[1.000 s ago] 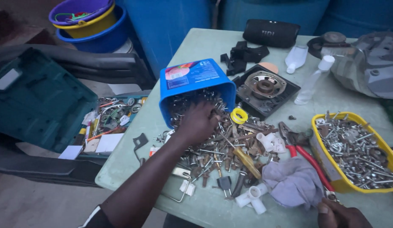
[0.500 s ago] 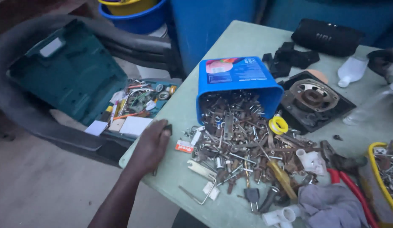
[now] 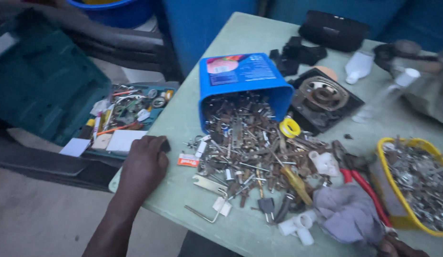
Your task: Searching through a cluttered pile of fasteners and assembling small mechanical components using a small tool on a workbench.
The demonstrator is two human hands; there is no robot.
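Observation:
My left hand (image 3: pixel 141 167) lies at the left edge of the pale green table (image 3: pixel 183 119), fingers curled, with its fingertips closed over a small dark piece (image 3: pixel 165 144). To its right a tipped blue plastic tub (image 3: pixel 240 76) spills a heap of rusty screws, keys and metal bits (image 3: pixel 245 147) across the table. Only a sliver of my right hand (image 3: pixel 398 247) shows at the bottom edge, beside a crumpled grey cloth (image 3: pixel 347 214); its fingers are hidden.
A yellow tub of screws (image 3: pixel 412 185) stands at the right. Red-handled pliers (image 3: pixel 366 185), a yellow tape roll (image 3: pixel 291 127), white pipe fittings (image 3: pixel 297 226) and a round metal part on a black plate (image 3: pixel 324 95) lie about. An open green tool case (image 3: pixel 45 85) rests on a chair at left.
My left hand left the heap of metal bits and moved left to the table's edge, onto the small dark piece. The view swung left and down, pushing my right hand almost out of frame.

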